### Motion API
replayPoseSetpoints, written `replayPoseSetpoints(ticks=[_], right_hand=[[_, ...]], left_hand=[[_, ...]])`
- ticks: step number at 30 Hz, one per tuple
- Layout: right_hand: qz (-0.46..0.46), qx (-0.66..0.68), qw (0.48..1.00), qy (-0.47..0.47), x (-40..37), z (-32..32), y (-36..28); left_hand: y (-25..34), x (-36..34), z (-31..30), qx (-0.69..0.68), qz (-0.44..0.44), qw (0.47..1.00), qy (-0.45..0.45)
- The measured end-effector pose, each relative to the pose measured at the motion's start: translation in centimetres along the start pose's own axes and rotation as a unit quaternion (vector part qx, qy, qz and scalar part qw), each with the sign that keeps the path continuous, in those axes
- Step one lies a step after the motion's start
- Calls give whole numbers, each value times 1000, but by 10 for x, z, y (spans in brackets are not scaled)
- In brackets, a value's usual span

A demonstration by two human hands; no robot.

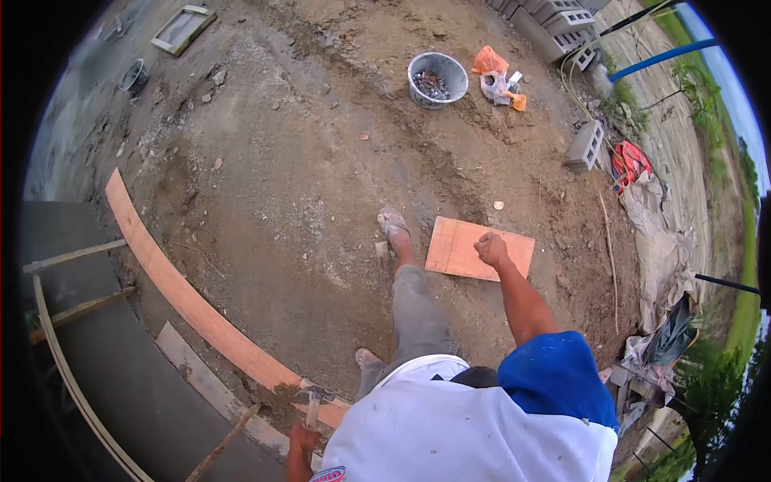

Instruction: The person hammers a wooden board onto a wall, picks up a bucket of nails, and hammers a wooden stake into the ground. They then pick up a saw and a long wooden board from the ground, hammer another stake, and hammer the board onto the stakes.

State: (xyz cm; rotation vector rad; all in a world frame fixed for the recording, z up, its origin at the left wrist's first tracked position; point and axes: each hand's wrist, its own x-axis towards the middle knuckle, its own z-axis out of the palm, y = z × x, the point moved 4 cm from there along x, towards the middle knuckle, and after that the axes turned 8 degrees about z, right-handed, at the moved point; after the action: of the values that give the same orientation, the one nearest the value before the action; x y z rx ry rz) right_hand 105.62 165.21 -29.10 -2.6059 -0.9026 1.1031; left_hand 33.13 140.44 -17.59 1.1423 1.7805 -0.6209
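Observation:
My left hand (303, 440) grips the wooden handle of a hammer (312, 400), whose head rests near the lower end of a long curved wooden plank (181, 294) that edges a dark concrete slab (120, 377). My right hand (491, 248) is a closed fist held out over a flat rectangular plywood board (459, 251) lying on the dirt; whether it holds anything small I cannot tell. My forward foot in a sandal (393, 222) stands just left of that board.
A grey bucket (437, 79) with dark bits and orange bags (491, 64) sit far ahead. Concrete blocks (585, 146) lie at the upper right, with tarps (662, 249) and grass along the right. Wooden stakes (76, 255) brace the slab edge.

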Motion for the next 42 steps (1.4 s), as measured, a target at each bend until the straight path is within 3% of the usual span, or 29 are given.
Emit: replayPoseSetpoints(ticks=[2, 5, 8, 12, 14, 18, 20, 22, 23, 26, 30, 34, 39, 42], right_hand=[[3, 89, 996, 31, 145, 20, -28], [112, 306, 944, -44, 250, 13, -140], [140, 375, 912, -85, 362, 34, -199], [163, 536, 824, -86, 462, 65, -275], [181, 600, 775, -78, 505, 81, -294], [198, 667, 717, -49, 564, 100, -300], [120, 690, 713, -40, 610, 113, -277], [91, 803, 585, -59, 653, 117, -259], [108, 803, 585, -48, 659, 113, -262], [159, 784, 595, -81, 644, 92, -260], [146, 617, 766, -109, 541, 80, -259], [145, 355, 921, -64, 379, 100, -259], [99, 187, 960, -185, 220, 217, -268], [82, 105, 949, -287, 130, 323, -293]], left_hand=[[95, 8, -42, -17, -46, 996, -74], [105, 73, -21, -102, -111, 975, -165], [247, 89, -92, -189, -144, 962, -137], [322, 138, -106, -252, -88, 960, -84], [348, 160, -107, -247, -96, 962, -63], [367, 201, -97, -287, -118, 943, -123], [360, 212, -85, -332, -128, 922, -151], [351, 212, -78, -307, -143, 927, -162], [345, 215, -72, -296, -144, 930, -166], [313, 205, -43, -290, -139, 934, -156], [267, 186, 13, -268, -83, 953, -115], [261, 159, 28, -406, -160, 892, -116], [229, 140, 77, -527, -155, 831, -90], [199, 124, 155, -494, -113, 862, -2]])
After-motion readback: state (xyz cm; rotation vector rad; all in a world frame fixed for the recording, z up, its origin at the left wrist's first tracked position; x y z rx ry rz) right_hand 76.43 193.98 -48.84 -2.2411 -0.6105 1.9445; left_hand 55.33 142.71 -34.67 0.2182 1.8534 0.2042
